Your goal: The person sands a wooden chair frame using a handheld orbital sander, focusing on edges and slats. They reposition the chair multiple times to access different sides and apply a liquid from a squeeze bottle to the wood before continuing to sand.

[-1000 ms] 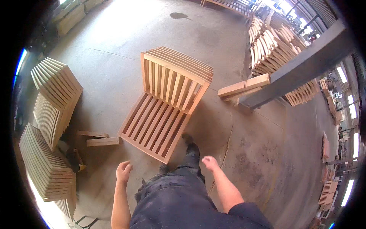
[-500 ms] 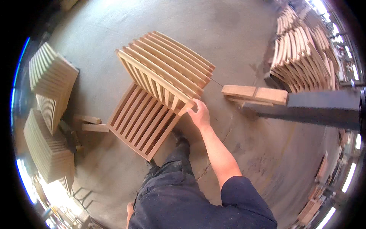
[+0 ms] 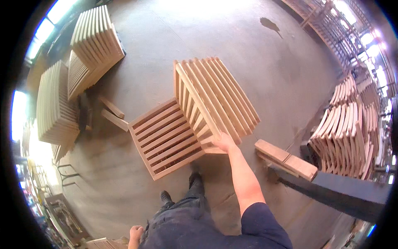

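My right hand (image 3: 225, 142) is closed around the near top corner of a slatted wooden panel (image 3: 192, 99), the front one of a leaning stack of several slatted wooden panels (image 3: 219, 91). At the foot of this stack lies a reddish-brown slatted wooden panel (image 3: 168, 139), facing up like a chair seat. Its lower parts are hidden beneath the slats. My left hand (image 3: 136, 233) hangs low beside my hip, fingers curled in, with nothing visible in it.
More stacks of slatted wooden panels (image 3: 93, 45) stand at the left, near two loose wood blocks (image 3: 114, 114). At right, wood blocks (image 3: 286, 159) rest on the end of a dark beam (image 3: 331, 186). Behind it is a pile of curved wooden pieces (image 3: 340, 137).
The view has turned to the right side-on, so the slatted stack appears rotated clockwise and lower. My right hand keeps its hold on the front panel. More of my left hand shows.
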`<state>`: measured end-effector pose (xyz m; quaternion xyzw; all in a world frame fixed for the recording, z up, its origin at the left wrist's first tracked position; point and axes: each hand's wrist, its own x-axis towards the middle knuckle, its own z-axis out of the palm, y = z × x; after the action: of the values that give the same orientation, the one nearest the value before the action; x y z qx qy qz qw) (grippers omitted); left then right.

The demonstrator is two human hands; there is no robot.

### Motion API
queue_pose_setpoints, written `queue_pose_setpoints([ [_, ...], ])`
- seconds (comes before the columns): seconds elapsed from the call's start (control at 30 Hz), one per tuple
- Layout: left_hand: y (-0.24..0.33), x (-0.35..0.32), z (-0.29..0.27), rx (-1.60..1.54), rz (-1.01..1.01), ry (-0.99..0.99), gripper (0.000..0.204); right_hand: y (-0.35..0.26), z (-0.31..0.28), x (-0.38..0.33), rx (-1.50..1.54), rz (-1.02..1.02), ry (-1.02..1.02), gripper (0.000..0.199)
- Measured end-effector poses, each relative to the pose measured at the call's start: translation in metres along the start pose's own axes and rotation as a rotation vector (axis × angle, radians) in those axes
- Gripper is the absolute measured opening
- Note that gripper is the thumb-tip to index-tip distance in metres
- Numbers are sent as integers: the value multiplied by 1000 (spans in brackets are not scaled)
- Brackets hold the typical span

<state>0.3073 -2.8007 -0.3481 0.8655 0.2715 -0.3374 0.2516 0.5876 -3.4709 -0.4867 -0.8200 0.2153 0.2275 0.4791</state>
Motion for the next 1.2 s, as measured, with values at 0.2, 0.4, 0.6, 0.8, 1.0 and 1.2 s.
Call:
queue_pose_setpoints([
  [0.2, -97, -14, 45, -109, 58, -109, 24, -7, 19, -3, 36, 184, 43, 34],
  [0.4, -101, 12, 96, -882, -252, 20, 39, -77, 74, -113, 487, 206, -256, 31],
  [0.6, 71, 8, 58, -544, 243, -227, 88, -119, 190, -201, 551, 83, -299, 29],
  [0.8, 145, -22, 41, -381, 842, 11, 74, -181, 274, -243, 557, 136, -417, 38],
  [1.0, 60, 97, 105, -806, 787, 531, 19, -230, 339, -263, 807, 227, -582, 35],
  [1.2, 58, 105, -31, -1277, 851, 387, 19, -319, 361, -271, 893, -17, -754, 57],
])
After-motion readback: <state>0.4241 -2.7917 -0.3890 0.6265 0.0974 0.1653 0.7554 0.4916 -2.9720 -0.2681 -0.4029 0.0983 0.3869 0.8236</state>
